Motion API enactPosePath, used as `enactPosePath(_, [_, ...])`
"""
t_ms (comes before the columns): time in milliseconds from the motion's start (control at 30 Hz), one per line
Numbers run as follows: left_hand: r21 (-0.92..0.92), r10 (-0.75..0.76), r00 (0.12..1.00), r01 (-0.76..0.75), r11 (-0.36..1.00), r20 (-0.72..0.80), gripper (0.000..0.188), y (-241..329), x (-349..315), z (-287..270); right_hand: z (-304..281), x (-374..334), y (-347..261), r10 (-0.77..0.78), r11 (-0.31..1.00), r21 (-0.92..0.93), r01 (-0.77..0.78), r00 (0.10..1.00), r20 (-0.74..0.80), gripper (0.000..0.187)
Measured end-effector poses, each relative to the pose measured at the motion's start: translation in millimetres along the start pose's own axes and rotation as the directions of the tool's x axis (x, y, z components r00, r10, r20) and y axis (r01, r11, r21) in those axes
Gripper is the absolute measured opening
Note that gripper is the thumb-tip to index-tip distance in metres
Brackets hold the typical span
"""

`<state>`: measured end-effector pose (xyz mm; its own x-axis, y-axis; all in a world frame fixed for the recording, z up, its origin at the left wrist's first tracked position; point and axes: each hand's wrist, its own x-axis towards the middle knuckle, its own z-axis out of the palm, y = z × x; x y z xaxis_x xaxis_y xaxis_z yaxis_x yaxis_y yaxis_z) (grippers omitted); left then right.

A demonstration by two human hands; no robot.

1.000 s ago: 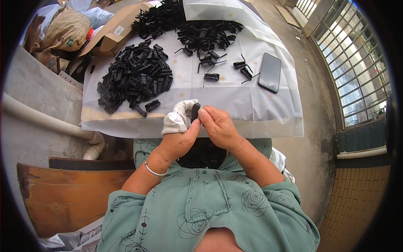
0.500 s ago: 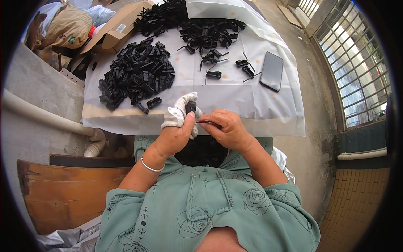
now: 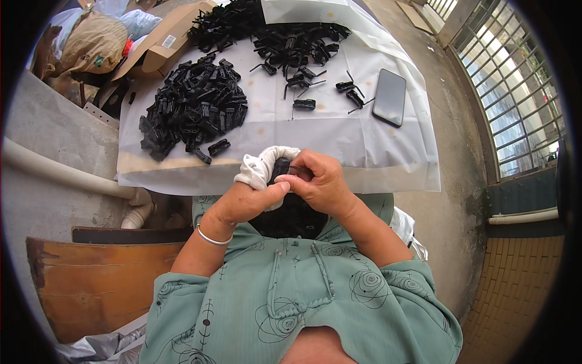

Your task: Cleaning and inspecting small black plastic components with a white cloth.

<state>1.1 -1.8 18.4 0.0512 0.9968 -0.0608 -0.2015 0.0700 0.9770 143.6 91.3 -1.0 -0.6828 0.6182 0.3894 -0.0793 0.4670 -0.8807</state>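
Over the table's near edge, my left hand (image 3: 242, 200), partly covered by a white cloth glove (image 3: 254, 171), grips a small black plastic part (image 3: 279, 167). My right hand (image 3: 324, 182) is closed against that part, with a thin dark piece (image 3: 298, 169) between its fingers. Most of this piece is hidden, so its kind cannot be made out. Both thumbs point toward each other below the part. On the table lie a large pile of similar black parts (image 3: 197, 106) at left and a looser heap of black parts with thin stems (image 3: 297, 45) farther back.
A smartphone (image 3: 389, 97) lies at the right of the white-sheeted table (image 3: 364, 158). A few stray black parts (image 3: 304, 104) lie between the heaps and me. An open cardboard box (image 3: 160, 51) stands back left. A dark container (image 3: 291, 218) sits at my lap, below my hands.
My right hand has moved left and slightly up, closing over the black part. The gloved fingers of my left hand have curled to the right around it.
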Motion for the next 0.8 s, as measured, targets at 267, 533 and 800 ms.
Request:
enactPosePath(267, [-0.156,-0.057,0.998,0.057,0.986,0.004,0.037,-8.6,-1.1,0.5,3.2,-1.5,5.0,0.109,0.993,0.042,-0.107,0.993,-0.038,0.021])
enactPosePath(533, [-0.266,-0.019,0.987,-0.024,0.964,-0.159,0.028,-13.0,1.5,1.5,-8.5,-0.2,-1.6,0.115,0.993,-0.006,-0.115,0.99,0.084,0.02])
enactPosePath(800, [0.21,0.179,0.949,-0.126,0.969,-0.258,0.024,-11.6,6.5,7.2,-7.8,4.5,0.0,0.105,0.994,0.01,-0.11,0.967,0.233,0.024])
